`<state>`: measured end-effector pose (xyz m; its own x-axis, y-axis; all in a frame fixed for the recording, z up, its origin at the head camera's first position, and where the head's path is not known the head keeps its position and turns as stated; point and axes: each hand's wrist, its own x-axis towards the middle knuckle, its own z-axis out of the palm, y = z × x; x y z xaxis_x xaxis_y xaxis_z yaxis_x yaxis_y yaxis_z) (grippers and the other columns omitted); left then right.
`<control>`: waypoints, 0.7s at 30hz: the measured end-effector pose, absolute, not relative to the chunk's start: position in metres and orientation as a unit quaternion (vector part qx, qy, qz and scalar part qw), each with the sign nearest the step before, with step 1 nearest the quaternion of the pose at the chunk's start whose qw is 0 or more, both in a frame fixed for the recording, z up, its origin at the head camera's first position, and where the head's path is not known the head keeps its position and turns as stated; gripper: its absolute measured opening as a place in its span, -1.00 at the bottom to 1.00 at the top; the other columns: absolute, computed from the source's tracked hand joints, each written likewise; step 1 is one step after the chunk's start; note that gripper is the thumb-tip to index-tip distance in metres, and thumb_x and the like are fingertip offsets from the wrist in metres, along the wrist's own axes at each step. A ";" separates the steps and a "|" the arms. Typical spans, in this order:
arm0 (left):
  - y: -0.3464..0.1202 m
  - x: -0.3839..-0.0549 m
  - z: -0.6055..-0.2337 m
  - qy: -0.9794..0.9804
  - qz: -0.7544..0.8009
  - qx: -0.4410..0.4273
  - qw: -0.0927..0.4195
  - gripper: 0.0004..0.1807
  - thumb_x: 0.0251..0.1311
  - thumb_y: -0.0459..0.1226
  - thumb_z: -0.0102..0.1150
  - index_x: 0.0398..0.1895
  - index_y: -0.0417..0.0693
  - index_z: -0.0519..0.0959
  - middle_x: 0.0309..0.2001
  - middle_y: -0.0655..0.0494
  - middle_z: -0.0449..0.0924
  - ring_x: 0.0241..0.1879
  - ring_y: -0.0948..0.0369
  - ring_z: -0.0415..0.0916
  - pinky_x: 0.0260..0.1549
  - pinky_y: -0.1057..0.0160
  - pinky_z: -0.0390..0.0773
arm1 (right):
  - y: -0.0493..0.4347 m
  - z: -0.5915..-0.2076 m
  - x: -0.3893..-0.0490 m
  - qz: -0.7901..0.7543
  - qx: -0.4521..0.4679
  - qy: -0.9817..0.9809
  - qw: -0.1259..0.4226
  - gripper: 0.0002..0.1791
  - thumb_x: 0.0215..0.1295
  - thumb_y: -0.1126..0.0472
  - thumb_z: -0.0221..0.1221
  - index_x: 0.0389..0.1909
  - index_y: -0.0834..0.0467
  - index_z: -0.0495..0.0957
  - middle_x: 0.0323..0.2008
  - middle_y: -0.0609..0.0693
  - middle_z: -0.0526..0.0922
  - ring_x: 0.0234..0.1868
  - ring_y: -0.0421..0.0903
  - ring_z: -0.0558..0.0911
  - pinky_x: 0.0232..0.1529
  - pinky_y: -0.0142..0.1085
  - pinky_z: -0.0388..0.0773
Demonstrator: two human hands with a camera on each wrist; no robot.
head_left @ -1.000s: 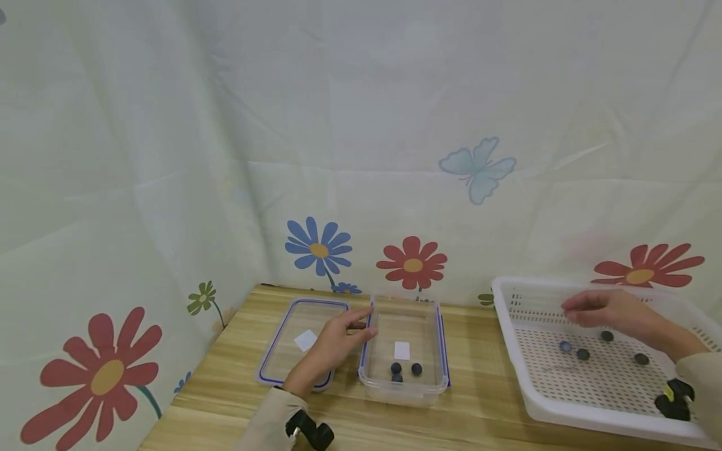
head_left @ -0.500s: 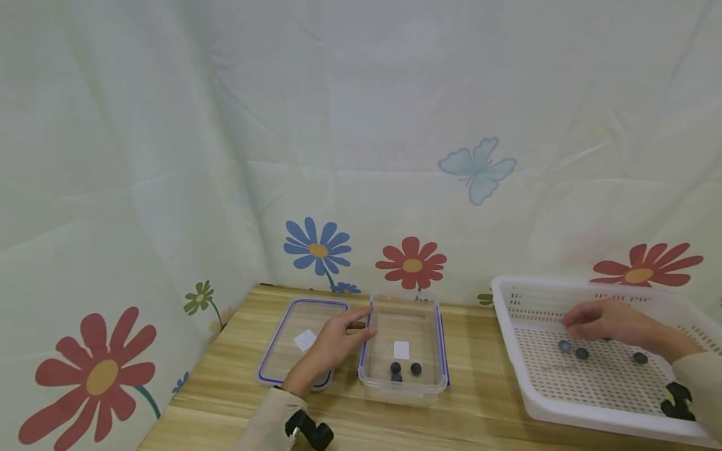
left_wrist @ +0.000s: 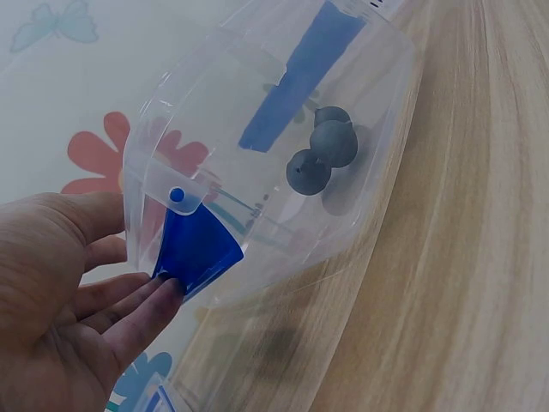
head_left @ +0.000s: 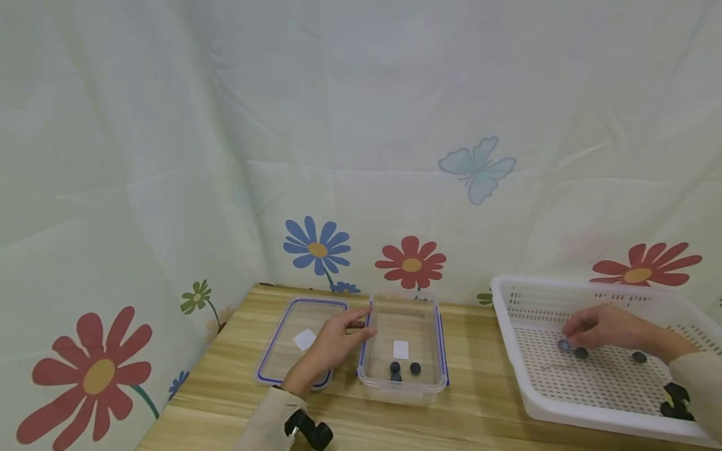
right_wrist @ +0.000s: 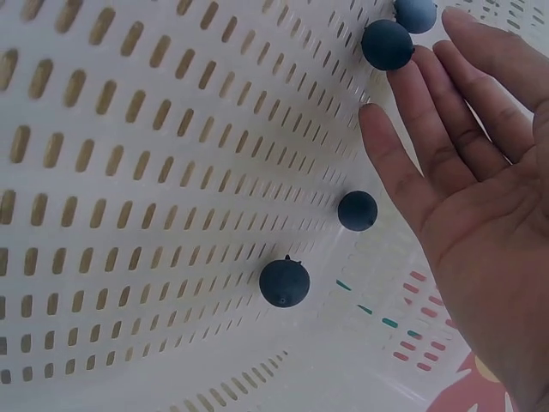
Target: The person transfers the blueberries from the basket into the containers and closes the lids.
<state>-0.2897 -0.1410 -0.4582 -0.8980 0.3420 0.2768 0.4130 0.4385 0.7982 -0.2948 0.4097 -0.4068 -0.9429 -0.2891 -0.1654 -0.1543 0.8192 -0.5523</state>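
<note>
My left hand (head_left: 333, 344) rests its fingertips at the left side of a clear plastic box (head_left: 403, 393), touching its blue side flap (left_wrist: 197, 246). Inside the box lie three small dark balls (left_wrist: 309, 172), each with a smooth, dull surface. On the right, my right hand (head_left: 609, 329) is low inside a white perforated basket (head_left: 527, 382), its fingers slightly bent. Near its fingertips are a dark blue ball (right_wrist: 388, 45) and a lighter blue one (right_wrist: 417, 14). Two more nubbed balls, one farther over (right_wrist: 358, 211) and one by the slots (right_wrist: 285, 282), lie apart on the basket floor.
A clear lid with a blue seal (head_left: 274, 338) lies flat on the wooden table (head_left: 474, 401), left of the box and partly under my left forearm. Behind the table hangs a pale curtain (head_left: 361, 188) printed with flowers and a butterfly.
My right hand has come down lower into the basket, toward the blue balls, and now covers one behind it. The left hand and the box have stayed put.
</note>
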 end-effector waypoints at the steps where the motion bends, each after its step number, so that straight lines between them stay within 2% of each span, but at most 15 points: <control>1: -0.141 -0.290 -0.458 -0.847 -0.481 -0.223 0.037 -0.41 0.51 -0.16 0.29 0.49 -0.23 0.48 0.43 -0.20 0.48 0.26 -0.19 0.58 0.14 -0.15 0.64 | 0.409 -0.407 -0.295 -0.274 -0.118 0.947 0.122 -0.69 0.35 0.16 0.43 0.03 0.22 0.75 -0.07 0.06 0.76 -0.11 0.02 0.67 -0.07 -0.05 0.69; 8: -0.141 -0.289 -0.458 -0.848 -0.481 -0.220 0.038 -0.42 0.51 -0.17 0.30 0.48 -0.23 0.49 0.43 -0.21 0.48 0.25 -0.19 0.58 0.13 -0.15 0.65 | 0.406 -0.409 -0.295 -0.276 -0.124 0.944 0.131 -0.73 0.35 0.21 0.43 -0.01 0.23 0.76 -0.12 0.03 0.76 -0.15 0.00 0.66 -0.10 -0.13 0.68; 15: -0.141 -0.289 -0.458 -0.848 -0.481 -0.219 0.039 -0.43 0.51 -0.18 0.29 0.48 -0.24 0.49 0.42 -0.21 0.49 0.25 -0.19 0.59 0.13 -0.14 0.65 | 0.400 -0.410 -0.297 -0.270 -0.123 0.945 0.136 -0.75 0.34 0.21 0.44 -0.04 0.23 0.76 -0.16 0.00 0.74 -0.16 0.01 0.63 -0.08 -0.08 0.66; 21: -0.141 -0.289 -0.458 -0.847 -0.482 -0.221 0.039 -0.44 0.51 -0.17 0.29 0.48 -0.21 0.51 0.43 -0.20 0.49 0.25 -0.18 0.59 0.13 -0.13 0.66 | 0.400 -0.411 -0.298 -0.265 -0.127 0.946 0.136 -0.76 0.34 0.19 0.44 -0.05 0.21 0.76 -0.18 -0.02 0.74 -0.16 -0.01 0.61 -0.16 -0.22 0.59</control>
<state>-0.2888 -0.1408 -0.4576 -0.8996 0.3367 0.2782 0.4113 0.4389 0.7989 -0.2984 0.4004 -0.4111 -0.9304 -0.3132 -0.1906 -0.1685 0.8270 -0.5363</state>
